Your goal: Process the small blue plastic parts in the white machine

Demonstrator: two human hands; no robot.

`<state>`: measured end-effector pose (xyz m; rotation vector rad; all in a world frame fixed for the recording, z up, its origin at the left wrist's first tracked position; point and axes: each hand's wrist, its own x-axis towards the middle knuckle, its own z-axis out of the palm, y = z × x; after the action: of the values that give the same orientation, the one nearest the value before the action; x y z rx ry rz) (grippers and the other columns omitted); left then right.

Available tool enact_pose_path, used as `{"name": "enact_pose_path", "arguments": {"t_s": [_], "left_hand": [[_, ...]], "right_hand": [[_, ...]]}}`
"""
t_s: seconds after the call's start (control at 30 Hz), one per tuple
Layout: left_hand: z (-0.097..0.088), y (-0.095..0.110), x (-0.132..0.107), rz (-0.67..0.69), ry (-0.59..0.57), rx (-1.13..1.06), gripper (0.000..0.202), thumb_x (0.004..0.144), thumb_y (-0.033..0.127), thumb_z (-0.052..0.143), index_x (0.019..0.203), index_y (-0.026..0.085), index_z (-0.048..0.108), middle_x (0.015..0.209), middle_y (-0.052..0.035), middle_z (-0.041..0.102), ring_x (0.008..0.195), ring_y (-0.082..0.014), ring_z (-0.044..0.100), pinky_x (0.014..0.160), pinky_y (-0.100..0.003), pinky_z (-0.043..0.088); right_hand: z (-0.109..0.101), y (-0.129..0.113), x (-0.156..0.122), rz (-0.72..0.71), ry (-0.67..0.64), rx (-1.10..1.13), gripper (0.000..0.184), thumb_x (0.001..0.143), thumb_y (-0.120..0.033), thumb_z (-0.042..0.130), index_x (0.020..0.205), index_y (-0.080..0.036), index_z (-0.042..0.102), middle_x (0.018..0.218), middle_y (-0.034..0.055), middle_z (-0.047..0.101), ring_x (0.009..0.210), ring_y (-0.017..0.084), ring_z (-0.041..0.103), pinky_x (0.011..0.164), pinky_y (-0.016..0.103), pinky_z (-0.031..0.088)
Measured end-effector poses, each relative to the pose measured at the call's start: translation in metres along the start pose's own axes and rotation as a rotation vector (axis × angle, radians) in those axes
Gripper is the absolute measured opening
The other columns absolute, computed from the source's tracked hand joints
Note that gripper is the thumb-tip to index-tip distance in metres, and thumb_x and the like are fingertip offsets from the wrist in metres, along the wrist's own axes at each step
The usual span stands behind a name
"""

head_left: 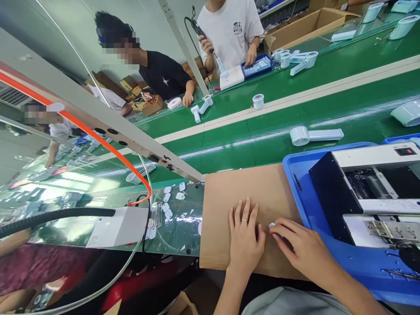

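Cardboard open above hands; blue tray blocks right.

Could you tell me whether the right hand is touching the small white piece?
Touching: the head view shows the right hand with fingers partly over the piece.

Hands on brown cardboard (one ringed)

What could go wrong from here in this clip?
The small white piece under the right hand might slip across the cardboard into the blue tray beside it. That hand also sits close to the machine, so it could perhaps knock it. The loose white pieces on the clear sheet lie near the cardboard's edge and might get bumped.
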<state>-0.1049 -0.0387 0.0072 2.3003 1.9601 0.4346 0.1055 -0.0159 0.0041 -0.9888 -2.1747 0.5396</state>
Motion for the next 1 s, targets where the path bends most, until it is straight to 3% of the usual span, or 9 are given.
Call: {"name": "enact_pose_path", "arguments": {"t_s": [0.33, 0.6, 1.0], "left_hand": [[0.0011, -0.0014, -0.0001, 0.008, 0.025, -0.017, 0.06, 0.107, 0.011, 0.058, 0.165, 0.026, 0.058, 0.188, -0.0094, 0.049, 0.171, -0.0383, 0.05, 0.139, -0.074, 0.046], [0.0014, -0.0019, 0.0011, 0.024, 0.079, -0.049, 0.048, 0.107, 0.011, 0.058, 0.153, 0.025, 0.063, 0.181, -0.0119, 0.058, 0.166, -0.0381, 0.056, 0.135, -0.075, 0.049], [0.0052, -0.0039, 0.0004, 0.024, 0.109, -0.077, 0.048, 0.109, 0.009, 0.055, 0.153, 0.025, 0.063, 0.182, -0.0124, 0.057, 0.166, -0.0381, 0.055, 0.136, -0.074, 0.044]], "right_hand": [[-0.0091, -0.0016, 0.0009, 0.039, 0.025, 0.15, 0.025, 0.131, -0.021, 0.041, 0.126, -0.023, 0.066, 0.126, -0.0021, 0.064, 0.107, 0.008, 0.069, 0.087, 0.025, 0.054], [-0.0071, 0.002, -0.0026, 0.058, 0.001, 0.196, 0.025, 0.129, -0.018, 0.043, 0.126, -0.021, 0.068, 0.128, -0.0001, 0.064, 0.109, 0.01, 0.068, 0.088, 0.026, 0.053], [-0.0075, -0.0018, 0.0025, 0.051, 0.011, 0.284, 0.026, 0.129, -0.017, 0.045, 0.124, -0.015, 0.07, 0.122, 0.0021, 0.064, 0.103, 0.012, 0.065, 0.085, 0.024, 0.049]]}}
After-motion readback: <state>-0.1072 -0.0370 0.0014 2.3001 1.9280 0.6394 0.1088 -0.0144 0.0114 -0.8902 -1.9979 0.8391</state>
